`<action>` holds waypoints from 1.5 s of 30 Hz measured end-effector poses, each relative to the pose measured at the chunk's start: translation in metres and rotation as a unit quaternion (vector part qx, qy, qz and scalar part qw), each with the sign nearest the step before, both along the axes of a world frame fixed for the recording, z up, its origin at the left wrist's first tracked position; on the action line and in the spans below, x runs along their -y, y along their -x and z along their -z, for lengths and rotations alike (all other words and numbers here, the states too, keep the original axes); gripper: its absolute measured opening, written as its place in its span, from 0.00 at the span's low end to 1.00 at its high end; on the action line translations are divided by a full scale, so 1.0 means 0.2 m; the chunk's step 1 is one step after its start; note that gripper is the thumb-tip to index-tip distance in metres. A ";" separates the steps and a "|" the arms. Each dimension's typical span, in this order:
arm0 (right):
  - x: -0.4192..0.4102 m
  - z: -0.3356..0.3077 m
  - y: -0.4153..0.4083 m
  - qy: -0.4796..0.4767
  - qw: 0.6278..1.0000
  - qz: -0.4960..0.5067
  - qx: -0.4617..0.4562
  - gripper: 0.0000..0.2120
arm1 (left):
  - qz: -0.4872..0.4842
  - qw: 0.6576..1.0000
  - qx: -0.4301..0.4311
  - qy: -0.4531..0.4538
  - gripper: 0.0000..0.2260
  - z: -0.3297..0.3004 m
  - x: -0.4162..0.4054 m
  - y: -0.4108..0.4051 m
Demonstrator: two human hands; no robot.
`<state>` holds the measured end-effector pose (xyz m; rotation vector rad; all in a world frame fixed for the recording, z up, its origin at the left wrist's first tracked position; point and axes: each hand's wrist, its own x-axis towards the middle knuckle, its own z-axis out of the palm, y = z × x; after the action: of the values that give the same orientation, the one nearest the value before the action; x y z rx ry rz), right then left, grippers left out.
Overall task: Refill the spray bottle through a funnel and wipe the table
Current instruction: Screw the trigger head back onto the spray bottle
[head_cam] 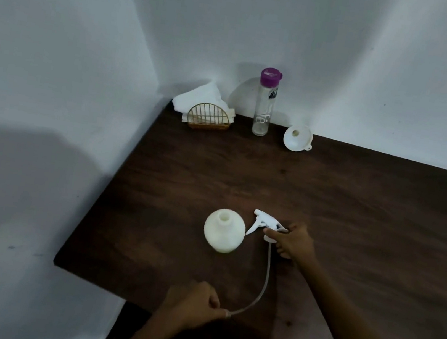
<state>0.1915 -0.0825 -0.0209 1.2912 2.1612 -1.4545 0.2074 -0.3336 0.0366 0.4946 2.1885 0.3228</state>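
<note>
We lay the spray head, pinched by right fingers, and its tube (left fingers pinching the end) right of the open bottle.

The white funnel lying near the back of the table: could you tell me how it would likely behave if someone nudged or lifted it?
The funnel lies tilted on its rim, so a nudge would probably roll it in a curve. It looks like thin plastic, so likely light and stiff. The small tab on its rim may stop a roll early.

Two bare forearms, no sleeves visible, left hand, right hand
</note>
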 end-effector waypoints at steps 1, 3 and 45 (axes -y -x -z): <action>0.00 0.00 0.01 0.002 1.000 0.005 0.005 0.30 | 0.028 0.999 -0.023 0.015 0.17 -0.01 -0.01 0.00; 0.01 -0.02 0.03 0.010 1.000 0.022 0.014 0.26 | 0.065 0.995 -0.068 0.030 0.14 -0.02 -0.03 -0.01; -0.17 -0.89 0.13 0.302 0.770 0.421 -0.373 0.15 | -0.052 0.899 -0.342 -0.270 0.22 -0.06 -0.16 0.31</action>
<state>0.1653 -0.0494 0.1565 1.6345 1.0516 -3.1130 0.1464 -0.3006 0.0482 0.9004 2.8083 0.9489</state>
